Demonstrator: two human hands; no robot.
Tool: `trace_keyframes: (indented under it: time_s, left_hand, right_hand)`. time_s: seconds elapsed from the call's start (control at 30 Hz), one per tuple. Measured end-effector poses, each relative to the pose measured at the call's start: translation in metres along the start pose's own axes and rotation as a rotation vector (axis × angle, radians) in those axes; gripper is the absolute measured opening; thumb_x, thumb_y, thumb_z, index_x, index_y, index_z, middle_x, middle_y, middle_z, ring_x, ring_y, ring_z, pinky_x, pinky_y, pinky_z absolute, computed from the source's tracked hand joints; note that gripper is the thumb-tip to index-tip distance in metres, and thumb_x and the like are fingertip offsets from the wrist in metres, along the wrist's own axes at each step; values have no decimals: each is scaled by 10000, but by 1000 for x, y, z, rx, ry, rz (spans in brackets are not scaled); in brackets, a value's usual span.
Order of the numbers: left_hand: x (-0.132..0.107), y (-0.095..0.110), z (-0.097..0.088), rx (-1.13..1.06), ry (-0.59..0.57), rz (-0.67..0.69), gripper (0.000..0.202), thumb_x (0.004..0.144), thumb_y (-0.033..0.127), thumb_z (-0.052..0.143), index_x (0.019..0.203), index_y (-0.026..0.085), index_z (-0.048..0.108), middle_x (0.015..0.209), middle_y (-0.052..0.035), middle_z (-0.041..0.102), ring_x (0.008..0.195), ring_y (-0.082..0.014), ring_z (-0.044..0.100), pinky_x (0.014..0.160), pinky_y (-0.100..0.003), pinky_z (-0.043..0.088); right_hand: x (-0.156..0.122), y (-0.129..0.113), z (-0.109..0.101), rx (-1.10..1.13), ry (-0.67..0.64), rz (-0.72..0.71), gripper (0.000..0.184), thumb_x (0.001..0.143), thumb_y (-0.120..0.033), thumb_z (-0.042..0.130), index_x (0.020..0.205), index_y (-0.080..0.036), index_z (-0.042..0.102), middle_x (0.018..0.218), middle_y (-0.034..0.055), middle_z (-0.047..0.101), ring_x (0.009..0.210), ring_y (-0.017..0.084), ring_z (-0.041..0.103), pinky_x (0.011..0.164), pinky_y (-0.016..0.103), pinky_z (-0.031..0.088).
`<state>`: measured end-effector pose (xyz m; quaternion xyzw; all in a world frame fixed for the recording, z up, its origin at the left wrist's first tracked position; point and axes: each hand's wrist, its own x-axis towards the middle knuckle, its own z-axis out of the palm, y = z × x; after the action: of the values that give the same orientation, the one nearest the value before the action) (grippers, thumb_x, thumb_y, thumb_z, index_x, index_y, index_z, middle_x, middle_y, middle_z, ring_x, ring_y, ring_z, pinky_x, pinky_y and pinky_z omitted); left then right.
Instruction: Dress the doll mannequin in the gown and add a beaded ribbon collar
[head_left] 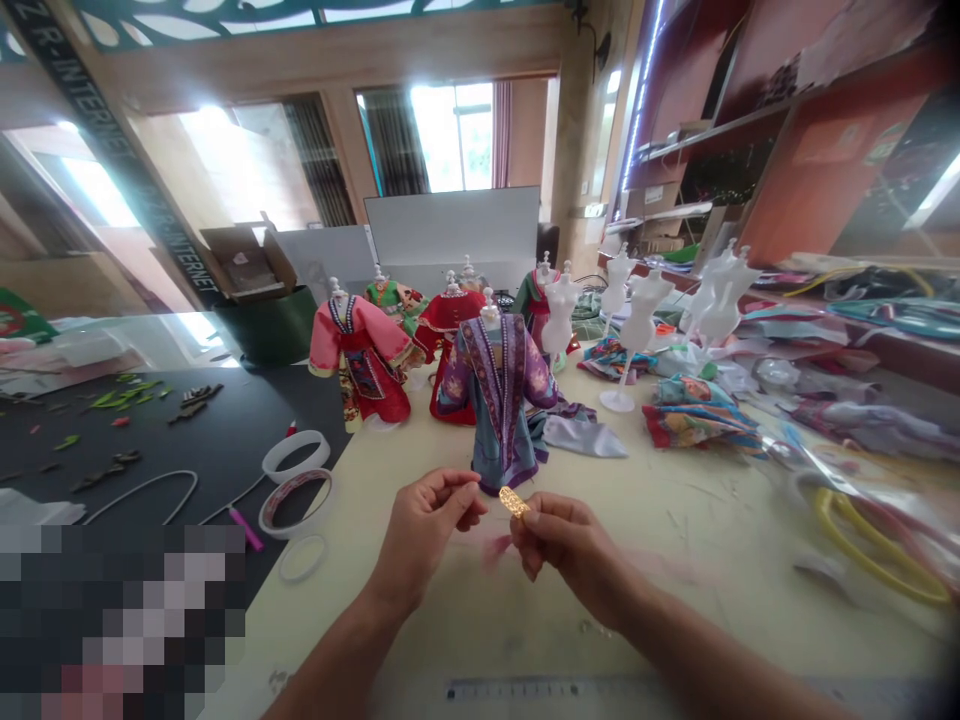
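Observation:
My right hand (566,545) pinches a small gold ornament (514,501) between thumb and fingers, held above the cream table (675,540). My left hand (427,525) is beside it with fingertips pressed together close to the ornament; what it grips, if anything, is too small to see. Just beyond both hands stands a small mannequin in a purple and blue robe (501,400). A pink blur (496,548) shows below the hands.
More dressed mannequins, one in a pink and red robe (360,365) and one in red (450,345), stand behind, with bare white mannequins (637,320) to the right. Fabric piles (697,415) lie right. Tape rolls (295,480) and a black mat (150,440) are left. A ruler (525,690) lies near me.

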<state>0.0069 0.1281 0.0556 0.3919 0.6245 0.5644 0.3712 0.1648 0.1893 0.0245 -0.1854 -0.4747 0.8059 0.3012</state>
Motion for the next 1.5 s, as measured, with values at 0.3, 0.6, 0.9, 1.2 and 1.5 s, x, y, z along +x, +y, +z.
trace_keyframes:
  time_s: [0.3, 0.6, 0.9, 1.2, 1.5]
  left_hand:
    - [-10, -1, 3, 318, 1, 193, 304, 798, 403, 529, 634, 165, 626, 634, -18, 635, 642, -146, 579, 642, -233, 424]
    - [-9, -9, 21, 51, -151, 162, 202, 798, 290, 538, 694, 153, 644, 779, -29, 602, 761, -156, 577, 714, -241, 447]
    - [-14, 1, 21, -119, -142, -63, 235, 791, 304, 551, 631, 134, 584, 585, 15, 580, 607, -104, 534, 632, -205, 425]
    - [-12, -1, 22, -134, -92, -107, 181, 759, 291, 577, 672, 135, 608, 594, 10, 602, 589, -101, 540, 608, -203, 428]
    - [-8, 5, 10, -283, 63, -138, 200, 705, 312, 643, 739, 125, 581, 660, -31, 648, 658, -132, 604, 678, -235, 473]
  right_hand:
    - [-3, -4, -1, -113, 76, -107, 215, 798, -317, 596, 687, -133, 601, 559, 2, 550, 536, 99, 480, 555, 229, 377]
    - [1, 7, 2, -343, 138, -164, 251, 812, -361, 585, 697, -137, 588, 565, -16, 530, 542, 91, 473, 575, 225, 372]
    - [1, 4, 6, -327, 83, -85, 284, 818, -380, 571, 706, -122, 616, 656, 22, 584, 536, 87, 476, 558, 227, 370]
    - [2, 9, 5, -279, 75, -26, 271, 820, -363, 570, 712, -118, 612, 661, 23, 578, 536, 84, 476, 554, 222, 368]
    - [7, 11, -5, -249, 167, -76, 205, 783, -315, 612, 695, -139, 552, 588, -25, 509, 503, 75, 444, 508, 204, 354]
